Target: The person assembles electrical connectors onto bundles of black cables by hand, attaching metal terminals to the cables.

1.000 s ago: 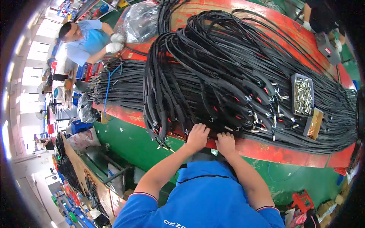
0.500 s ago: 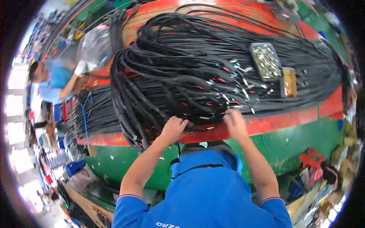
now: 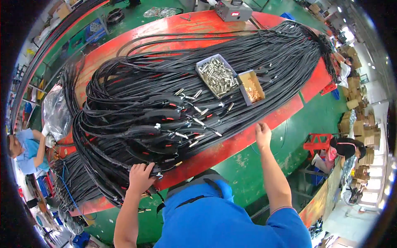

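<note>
Near the table's front edge, my left hand (image 3: 141,178) is closed around the end of a black cable (image 3: 155,169). A thin wire with a gold-coloured tip (image 3: 178,164) sticks out beside its fingers. My right hand (image 3: 263,134) is over the table edge further right, fingertips pinched together; whether anything small is between them I cannot make out. In front of me lies a large pile of black cables (image 3: 273,53). Several silver metal connectors (image 3: 199,121) sit on cable ends with red marks, between my hands and the boxes.
A grey box (image 3: 207,87) of loose silver connectors rests on the cables. Beside it is a smaller box (image 3: 243,91) of copper-coloured pins. The red table (image 3: 285,113) carries a grey machine (image 3: 234,11) at its far end. A gloved co-worker (image 3: 29,146) handles clear plastic (image 3: 57,111) at left.
My view has swung to the right, so the table and cables appear turned and shifted left. My right hand has moved away from the cable ends, out to the right. My left hand stays on the cable.
</note>
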A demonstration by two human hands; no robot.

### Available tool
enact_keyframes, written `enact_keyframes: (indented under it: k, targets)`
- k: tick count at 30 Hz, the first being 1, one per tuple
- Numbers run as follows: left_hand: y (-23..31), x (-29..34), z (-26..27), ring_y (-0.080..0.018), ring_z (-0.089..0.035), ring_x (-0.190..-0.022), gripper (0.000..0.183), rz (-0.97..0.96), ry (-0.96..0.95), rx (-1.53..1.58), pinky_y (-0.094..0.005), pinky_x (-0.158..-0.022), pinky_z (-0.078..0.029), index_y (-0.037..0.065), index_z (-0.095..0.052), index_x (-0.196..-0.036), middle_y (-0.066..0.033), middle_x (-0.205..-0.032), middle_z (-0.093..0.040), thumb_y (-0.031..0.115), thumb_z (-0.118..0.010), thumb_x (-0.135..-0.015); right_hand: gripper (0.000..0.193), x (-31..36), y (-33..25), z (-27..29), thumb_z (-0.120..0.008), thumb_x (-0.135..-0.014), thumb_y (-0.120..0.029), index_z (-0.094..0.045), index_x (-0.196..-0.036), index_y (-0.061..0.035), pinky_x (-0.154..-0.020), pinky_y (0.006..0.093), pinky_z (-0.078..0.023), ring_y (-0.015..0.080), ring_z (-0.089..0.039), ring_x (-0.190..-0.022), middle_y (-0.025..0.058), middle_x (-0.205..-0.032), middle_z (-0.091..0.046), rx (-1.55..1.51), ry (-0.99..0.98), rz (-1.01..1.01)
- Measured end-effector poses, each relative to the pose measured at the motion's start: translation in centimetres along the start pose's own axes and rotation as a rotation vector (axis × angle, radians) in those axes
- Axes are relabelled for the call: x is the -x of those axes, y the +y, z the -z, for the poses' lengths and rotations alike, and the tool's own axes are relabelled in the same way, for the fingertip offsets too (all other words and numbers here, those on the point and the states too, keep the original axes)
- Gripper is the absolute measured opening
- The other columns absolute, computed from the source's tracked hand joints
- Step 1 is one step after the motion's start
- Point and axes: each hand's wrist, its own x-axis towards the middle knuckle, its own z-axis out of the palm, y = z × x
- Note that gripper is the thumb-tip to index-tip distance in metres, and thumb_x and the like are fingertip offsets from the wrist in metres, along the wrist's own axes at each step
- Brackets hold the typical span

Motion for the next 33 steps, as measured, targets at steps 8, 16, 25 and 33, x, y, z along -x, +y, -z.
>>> enact_keyframes:
  k: [8, 16, 25, 33]
  targets:
    - [1.6, -3.1, 0.6, -0.0307, -0.061, -0.088, 0.066, 0.145, -0.089, -0.061, -0.0431, -0.082, -0.047, 0.015, -0.066, -0.115, -0.0074, -0.089, -0.060, 0.023, -0.087, -0.053, 0.030, -17.7, -1.7, -4.8, -0.064, -0.091, -0.027, -0.070, -0.108, -0.0023, -0.084, 0.0452, -0.054, 0.0381, -0.069, -0.095, 0.0197, -0.098, -0.073, 0.327, -0.086, 0.190]
    - [2.2, -5.9, 0.9, -0.0312, -0.063, -0.092, 0.062, 0.216, -0.119, -0.074, -0.0434, -0.083, -0.051, 0.015, -0.066, -0.112, -0.0077, -0.097, -0.063, 0.021, -0.087, -0.054, 0.027, -25.7, 1.3, -8.8, -0.066, -0.087, -0.025, -0.066, -0.102, -0.0021, -0.088, 0.0488, -0.054, 0.0400, -0.068, -0.100, 0.0216, -0.109, -0.070, 0.624, -0.272, 0.131]
    - [2.1, -8.2, 1.0, -0.0302, -0.064, -0.094, 0.058, 0.125, -0.050, -0.041, -0.0428, -0.082, -0.051, 0.010, -0.064, -0.112, -0.0089, -0.102, -0.065, 0.013, -0.079, -0.056, 0.022, -26.3, 0.0, -8.8, -0.067, -0.082, -0.024, -0.069, -0.091, -0.0039, -0.085, 0.0477, -0.054, 0.0396, -0.069, -0.093, 0.0209, -0.094, -0.072, 0.532, -0.311, 0.109]
    - [1.8, -7.7, 2.0, -0.0323, -0.064, -0.097, 0.062, 0.123, -0.117, -0.034, -0.0440, -0.084, -0.052, 0.011, -0.064, -0.116, -0.0100, -0.107, -0.065, 0.013, -0.082, -0.057, 0.023, -22.5, -1.9, -7.9, -0.068, -0.084, -0.022, -0.068, -0.091, 0.0006, -0.075, 0.0448, -0.056, 0.0373, -0.071, -0.080, 0.0203, -0.086, -0.072, 0.230, -0.051, 0.243]
